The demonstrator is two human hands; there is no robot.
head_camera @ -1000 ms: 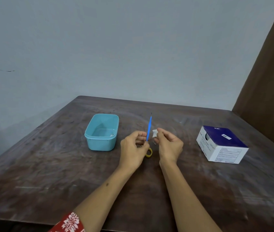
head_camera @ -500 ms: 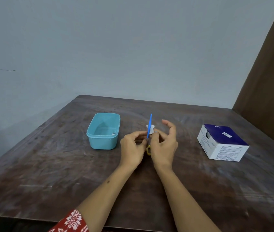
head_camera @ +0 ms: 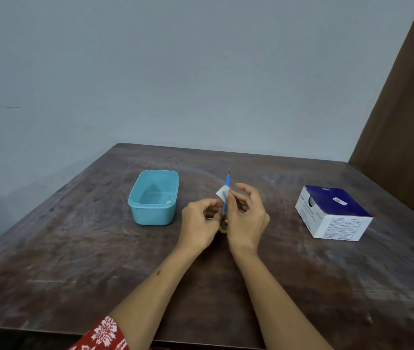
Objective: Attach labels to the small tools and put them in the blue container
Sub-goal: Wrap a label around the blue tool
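The dark wooden surface [head_camera: 74, 248] carries one white-and-navy box [head_camera: 332, 215] off to the right and one blue container [head_camera: 154, 198] to the left, something small lying in its near right corner. Between them, one blue tool [head_camera: 226, 192] stands nearly upright, long axis pointing away from the person. The left hand [head_camera: 199, 223] pinches its lower shaft; the right hand [head_camera: 247, 218] presses one white label [head_camera: 222, 193] against it, other fingers spread. The container lies just left of the left hand, nearer that side.
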